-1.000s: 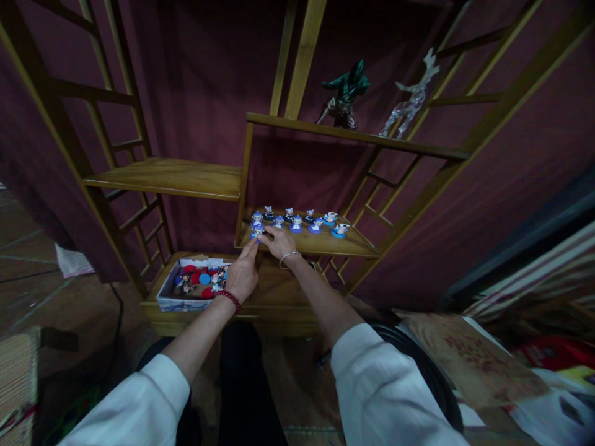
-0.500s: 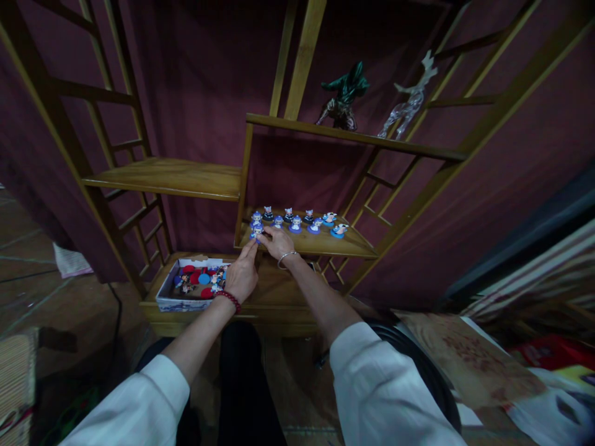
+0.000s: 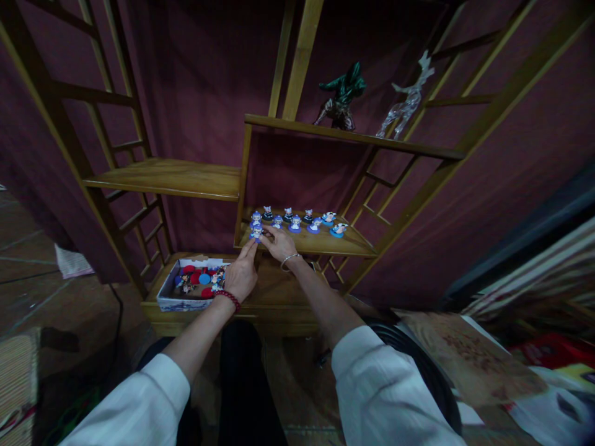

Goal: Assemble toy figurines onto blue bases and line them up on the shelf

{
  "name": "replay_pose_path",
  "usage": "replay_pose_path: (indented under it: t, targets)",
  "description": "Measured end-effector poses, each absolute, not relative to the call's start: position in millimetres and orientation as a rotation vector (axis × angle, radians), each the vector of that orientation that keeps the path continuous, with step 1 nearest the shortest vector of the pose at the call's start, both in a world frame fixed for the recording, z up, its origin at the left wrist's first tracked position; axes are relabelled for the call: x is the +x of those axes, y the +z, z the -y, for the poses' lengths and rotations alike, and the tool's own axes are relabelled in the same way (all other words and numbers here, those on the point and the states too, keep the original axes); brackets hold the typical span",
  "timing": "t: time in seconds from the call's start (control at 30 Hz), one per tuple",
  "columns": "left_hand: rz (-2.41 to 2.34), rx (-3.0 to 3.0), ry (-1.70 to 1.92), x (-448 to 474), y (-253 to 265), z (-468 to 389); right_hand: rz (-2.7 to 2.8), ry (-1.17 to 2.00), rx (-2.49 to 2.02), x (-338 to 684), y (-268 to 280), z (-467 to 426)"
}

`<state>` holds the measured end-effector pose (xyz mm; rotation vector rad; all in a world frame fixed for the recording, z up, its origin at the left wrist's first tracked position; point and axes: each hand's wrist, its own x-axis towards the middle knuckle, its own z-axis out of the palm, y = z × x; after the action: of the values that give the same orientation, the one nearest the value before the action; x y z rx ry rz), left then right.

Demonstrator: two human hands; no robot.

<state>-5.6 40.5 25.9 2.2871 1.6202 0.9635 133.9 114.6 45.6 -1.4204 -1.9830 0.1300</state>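
Observation:
At the front left of the low shelf stands a small purple-and-white figurine (image 3: 256, 231) on a round purple base. My right hand (image 3: 279, 243) pinches it from the right with thumb and forefinger. My left hand (image 3: 242, 274) comes from below, its fingertips touching the front of the base; those fingers are closed together. Another purple figurine (image 3: 256, 218) is just behind. More purple figurines (image 3: 295, 223) line the shelf to the right, with dark-based figurines (image 3: 288, 214) at the back and blue-based ones (image 3: 338, 230) at the right end.
A shallow cardboard box (image 3: 183, 305) with loose figurines sits on the lower board, left of my left hand. Overhead, the upper shelf (image 3: 372, 140) carries a green-and-brown statue (image 3: 344, 96) and a clear statue (image 3: 406, 102). A wooden side shelf (image 3: 171, 178) is at left.
Almost nothing differs. Both hands stay at the same purple figurine, with my right wrist shifted very slightly to the right.

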Motion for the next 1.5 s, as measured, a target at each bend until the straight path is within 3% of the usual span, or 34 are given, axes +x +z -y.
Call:
replay_pose_path:
  t: [0.83,1.27,1.5]
  targets:
    - [-1.605,2.261,0.95,-3,19,-34,1.623,0.212,-1.391,132,37,-86]
    - [-1.384,2.332,1.203,-7,8,-22,1.575,0.223,-1.275,113,24,-46]
    - [-1.471,2.292,1.085,-12,-4,-16,1.619,0.204,-1.312,96,10,-30]
